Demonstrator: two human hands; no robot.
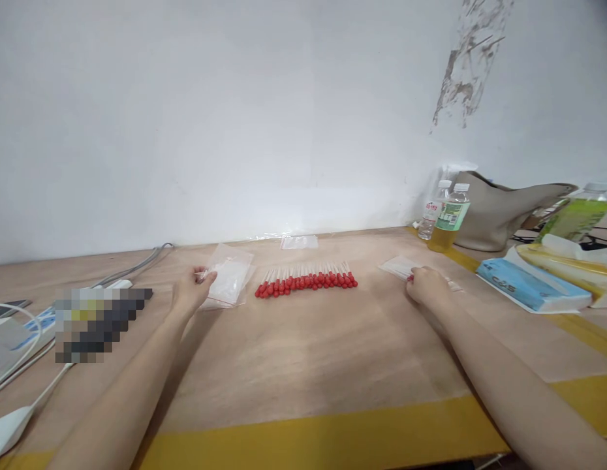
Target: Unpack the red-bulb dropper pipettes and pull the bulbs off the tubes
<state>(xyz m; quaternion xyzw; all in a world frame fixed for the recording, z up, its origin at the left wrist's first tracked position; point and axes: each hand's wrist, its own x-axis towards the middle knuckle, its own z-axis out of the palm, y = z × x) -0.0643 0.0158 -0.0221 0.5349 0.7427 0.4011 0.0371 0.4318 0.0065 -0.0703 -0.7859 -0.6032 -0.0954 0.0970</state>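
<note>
Forearms reach forward, spread wide. Left hand (198, 286), thumb uppermost, pinches clear flat plastic bags (230, 274) at left; right hand (427, 285) curls knuckles-up over translucent flat plastic sleeves (396, 266) at right, grip unclear. Red-tipped white sticks (306, 281) lie rowed between.

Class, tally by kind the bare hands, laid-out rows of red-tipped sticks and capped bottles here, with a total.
Bare hands: 2 (left hand, right hand)
Row of slim white sticks with red tips, mid-table: 1
Capped plastic bottles: 3 (clear bottle, yellow-liquid bottle, large green-labelled bottle)
Total: 6
</note>
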